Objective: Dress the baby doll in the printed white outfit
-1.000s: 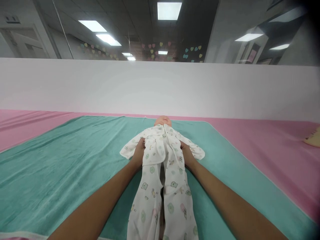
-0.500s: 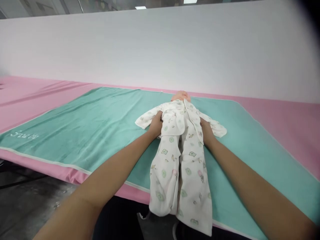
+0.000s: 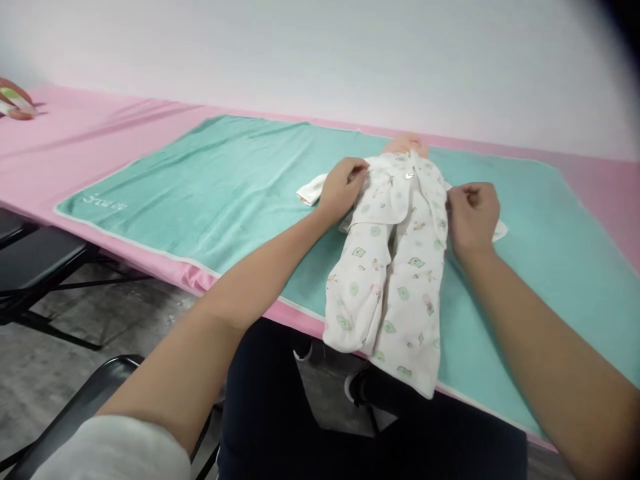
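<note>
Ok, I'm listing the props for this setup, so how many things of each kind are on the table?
Doll: 1
Printed sleepsuit: 1
Teal towel: 1
Pink table cover: 1
Total: 4
Not counted: a cut-off item at the far left edge, too unclear to name.

Left sleeve (image 3: 115,453): white, ending well back from the left grip (image 3: 343,187).
Right arm (image 3: 550,347): bare behind the right grip (image 3: 473,213).
Trousers (image 3: 265,407): dark navy, below both grips.
</note>
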Motion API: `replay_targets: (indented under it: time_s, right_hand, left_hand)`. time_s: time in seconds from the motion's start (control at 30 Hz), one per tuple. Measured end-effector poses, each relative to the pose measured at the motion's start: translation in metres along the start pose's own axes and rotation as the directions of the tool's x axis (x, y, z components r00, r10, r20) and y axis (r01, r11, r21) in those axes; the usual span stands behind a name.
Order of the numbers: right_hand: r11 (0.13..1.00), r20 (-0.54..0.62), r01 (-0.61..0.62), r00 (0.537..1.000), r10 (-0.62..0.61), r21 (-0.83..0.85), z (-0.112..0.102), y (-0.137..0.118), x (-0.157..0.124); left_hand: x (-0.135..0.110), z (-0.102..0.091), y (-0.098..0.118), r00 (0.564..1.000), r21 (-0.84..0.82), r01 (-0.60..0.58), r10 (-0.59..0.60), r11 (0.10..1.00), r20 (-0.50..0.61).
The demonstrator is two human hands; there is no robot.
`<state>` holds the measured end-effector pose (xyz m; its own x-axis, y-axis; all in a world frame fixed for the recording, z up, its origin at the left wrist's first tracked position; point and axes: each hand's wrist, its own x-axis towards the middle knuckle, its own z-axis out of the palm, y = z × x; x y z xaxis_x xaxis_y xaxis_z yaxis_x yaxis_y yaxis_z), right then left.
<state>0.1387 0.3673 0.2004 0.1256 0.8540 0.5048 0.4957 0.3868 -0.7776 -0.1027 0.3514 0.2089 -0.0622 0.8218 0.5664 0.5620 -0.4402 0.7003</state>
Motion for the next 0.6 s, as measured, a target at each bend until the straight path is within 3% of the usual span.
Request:
replay_targets:
  time_s: [0.13, 0.27, 0.4, 0.6]
  right_hand:
    - [0.986, 0.122, 0.157, 0.979, -0.163, 0.056, 0.004, -0.020, -0.004]
    - [0.936, 0.232, 0.353, 0.910, -0.344, 0.000, 0.008, -0.033, -0.007]
    - [0.914, 0.311, 0.405, 0.868, -0.388, 0.011, 0.010, -0.037, -0.008]
    - [0.953, 0.377, 0.301, 0.878, -0.294, 0.043, 0.009, -0.043, -0.012]
  left_hand:
    - [0.002, 0.004, 0.014, 0.964, -0.121, -0.158, 0.180, 0.980, 0.198]
    - [-0.001, 0.005, 0.023, 0.928, -0.152, -0.202, 0.239, 0.968, 0.287]
    - [-0.002, 0.005, 0.029, 0.963, -0.160, -0.124, 0.157, 0.979, 0.217]
    - [-0.006, -0.001, 0.049, 0.987, -0.320, -0.006, 0.058, 0.947, 0.153]
